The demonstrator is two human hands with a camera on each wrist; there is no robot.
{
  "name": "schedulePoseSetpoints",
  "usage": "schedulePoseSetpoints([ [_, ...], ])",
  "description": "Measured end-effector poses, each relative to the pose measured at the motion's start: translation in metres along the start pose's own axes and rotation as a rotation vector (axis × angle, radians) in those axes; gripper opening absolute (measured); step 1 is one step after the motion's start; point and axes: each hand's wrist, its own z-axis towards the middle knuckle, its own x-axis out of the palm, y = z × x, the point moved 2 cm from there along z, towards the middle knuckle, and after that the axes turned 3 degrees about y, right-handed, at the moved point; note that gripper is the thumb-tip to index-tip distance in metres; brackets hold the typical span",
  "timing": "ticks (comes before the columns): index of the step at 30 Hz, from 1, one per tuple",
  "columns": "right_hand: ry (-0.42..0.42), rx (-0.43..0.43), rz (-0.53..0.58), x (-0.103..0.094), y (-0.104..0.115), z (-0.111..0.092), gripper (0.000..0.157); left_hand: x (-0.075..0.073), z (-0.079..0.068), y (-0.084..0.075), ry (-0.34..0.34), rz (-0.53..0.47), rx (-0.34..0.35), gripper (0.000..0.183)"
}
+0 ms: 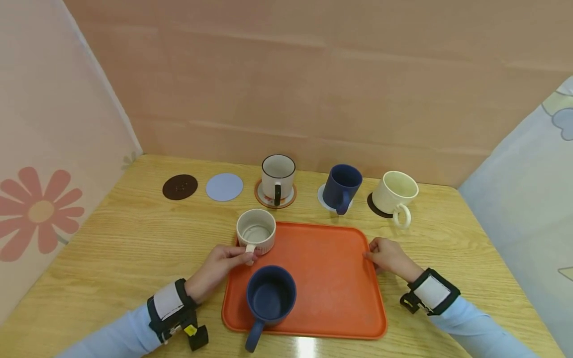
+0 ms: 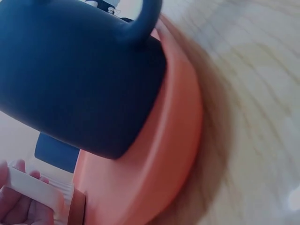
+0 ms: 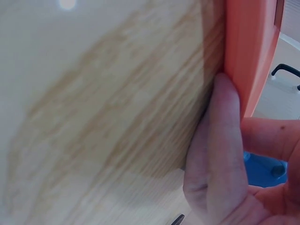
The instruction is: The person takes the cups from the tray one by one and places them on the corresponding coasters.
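Note:
My left hand (image 1: 221, 268) pinches the handle of a cream ribbed mug (image 1: 256, 231) over the back left corner of the orange tray (image 1: 331, 283). In the left wrist view that pale handle (image 2: 33, 187) lies between thumb and fingers. A dark blue mug (image 1: 271, 293) stands upright at the tray's front left, its handle pointing toward me past the front rim. On the tray's right side, my right hand (image 1: 390, 257) grips the rim, thumb above and fingers against the outer side, as the right wrist view also shows beside the orange rim (image 3: 246, 51).
Behind the tray, a white mug with a black rim (image 1: 278, 176), a navy mug (image 1: 342, 188) and a pale yellow mug (image 1: 394, 193) stand on coasters. Farther left lie a dark brown coaster (image 1: 180, 187) and a light blue coaster (image 1: 224, 187). A brown backdrop (image 1: 313, 89) closes off the table's back.

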Motion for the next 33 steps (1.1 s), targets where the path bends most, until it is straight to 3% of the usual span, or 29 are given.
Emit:
schedulePoseSetpoints([
  [10,0.005,-0.001,0.006,0.0,-0.003,0.001,0.023,-0.006,-0.005,-0.014,-0.062,-0.059,-0.03,0.035],
  [16,0.04,-0.055,0.028,-0.001,-0.01,0.006,0.031,-0.018,-0.004,-0.026,-0.104,-0.005,-0.013,0.033],
  [20,0.017,-0.023,0.02,0.0,-0.006,0.003,0.025,-0.027,-0.003,-0.03,-0.118,0.005,-0.007,0.034],
  [33,-0.001,-0.017,-0.005,0.0,-0.003,0.001,0.018,-0.05,0.012,-0.028,-0.184,0.026,0.042,0.037],
])
